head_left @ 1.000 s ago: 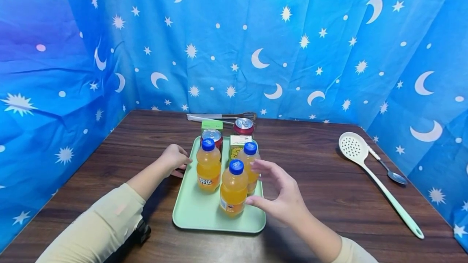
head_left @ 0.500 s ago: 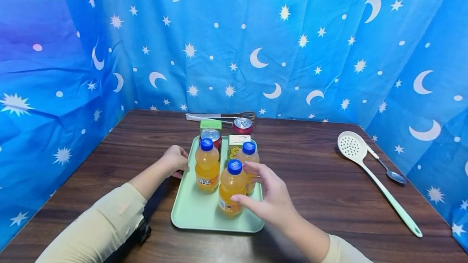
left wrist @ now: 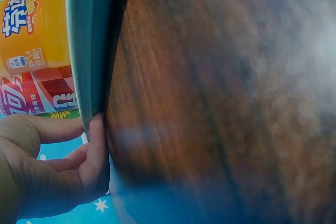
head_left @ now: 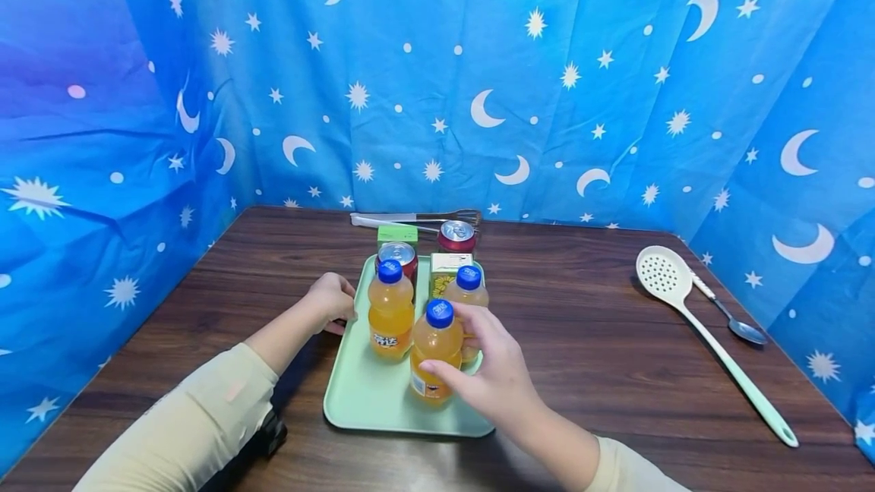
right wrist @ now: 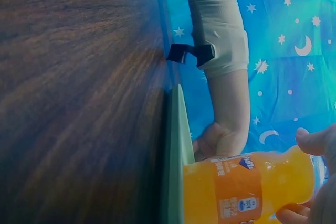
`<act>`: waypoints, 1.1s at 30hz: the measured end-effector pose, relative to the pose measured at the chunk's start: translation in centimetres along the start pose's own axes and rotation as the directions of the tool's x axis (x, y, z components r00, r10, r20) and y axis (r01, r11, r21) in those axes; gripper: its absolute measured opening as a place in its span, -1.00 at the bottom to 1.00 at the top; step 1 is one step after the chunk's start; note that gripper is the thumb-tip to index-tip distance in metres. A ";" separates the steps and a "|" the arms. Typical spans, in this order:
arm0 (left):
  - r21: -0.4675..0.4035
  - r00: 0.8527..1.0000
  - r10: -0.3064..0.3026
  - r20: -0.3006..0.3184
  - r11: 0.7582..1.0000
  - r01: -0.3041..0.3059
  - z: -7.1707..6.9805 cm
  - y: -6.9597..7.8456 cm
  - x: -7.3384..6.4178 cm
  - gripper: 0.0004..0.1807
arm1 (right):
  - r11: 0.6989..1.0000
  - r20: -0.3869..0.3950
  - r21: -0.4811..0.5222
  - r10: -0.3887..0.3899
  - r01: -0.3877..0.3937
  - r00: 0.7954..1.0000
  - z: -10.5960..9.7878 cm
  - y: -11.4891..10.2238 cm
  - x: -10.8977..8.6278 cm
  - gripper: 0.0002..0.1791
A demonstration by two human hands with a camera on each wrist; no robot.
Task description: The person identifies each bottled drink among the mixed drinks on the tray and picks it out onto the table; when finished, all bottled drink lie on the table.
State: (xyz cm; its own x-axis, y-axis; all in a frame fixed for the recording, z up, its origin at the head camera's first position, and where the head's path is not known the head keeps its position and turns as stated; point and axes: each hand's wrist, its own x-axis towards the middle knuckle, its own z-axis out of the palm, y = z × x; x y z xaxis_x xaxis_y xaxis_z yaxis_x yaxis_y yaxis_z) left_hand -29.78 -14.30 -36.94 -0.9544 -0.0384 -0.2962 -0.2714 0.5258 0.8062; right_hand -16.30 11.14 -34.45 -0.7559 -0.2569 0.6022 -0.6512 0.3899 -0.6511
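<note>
Three orange soda bottles with blue caps stand on a pale green tray. My right hand is curled round the front bottle, thumb on the near side and fingers behind it. In the right wrist view, this bottle stands on the tray, with fingers at its upper part. At the tray's left rim, my left hand pinches the edge; the left wrist view shows the thumb inside and fingers outside. The left bottle and the rear right bottle stand close by.
Behind the bottles are a red soda can, a drink carton with a yellow flower, a green carton and another can. A whisk lies at the back. A slotted skimmer and a spoon lie right.
My right hand has moved left from beside the bottles and closed round the front one, whose cap has shifted very slightly left. My left hand has stayed at the tray's rim.
</note>
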 end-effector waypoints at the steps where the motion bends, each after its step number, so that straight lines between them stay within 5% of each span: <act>1: 0.001 1.000 0.000 -0.001 1.000 0.000 0.0 0.0 0.0 -0.68 | 1.000 -0.001 -0.003 -0.006 0.006 1.000 0.1 0.0 0.0 -0.32; 7: -0.006 1.000 -0.001 0.004 1.000 0.001 -0.1 -0.1 0.0 -0.68 | 0.996 -0.029 -0.063 -0.064 0.062 0.998 0.8 -0.1 0.0 -0.32; 17: -0.010 1.000 -0.009 0.009 1.000 0.009 -0.1 -0.1 -0.1 -0.68 | 0.993 -0.054 -0.105 -0.057 0.051 0.997 1.3 -0.1 -0.2 -0.29; 33: 0.019 1.000 0.006 0.006 1.000 -0.006 -0.1 0.2 -0.2 -0.70 | 0.995 -0.059 -0.068 -0.081 0.077 0.995 1.5 1.0 -0.6 -0.33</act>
State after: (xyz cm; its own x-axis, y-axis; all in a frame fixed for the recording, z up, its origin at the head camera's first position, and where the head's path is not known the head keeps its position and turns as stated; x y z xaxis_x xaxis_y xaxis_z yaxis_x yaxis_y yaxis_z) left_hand -29.61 -14.27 -36.71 -0.9553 -0.0300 -0.2942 -0.2629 0.5420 0.7982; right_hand -16.58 10.33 -36.19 -0.6952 -0.2354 0.6792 -0.7015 0.4284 -0.5696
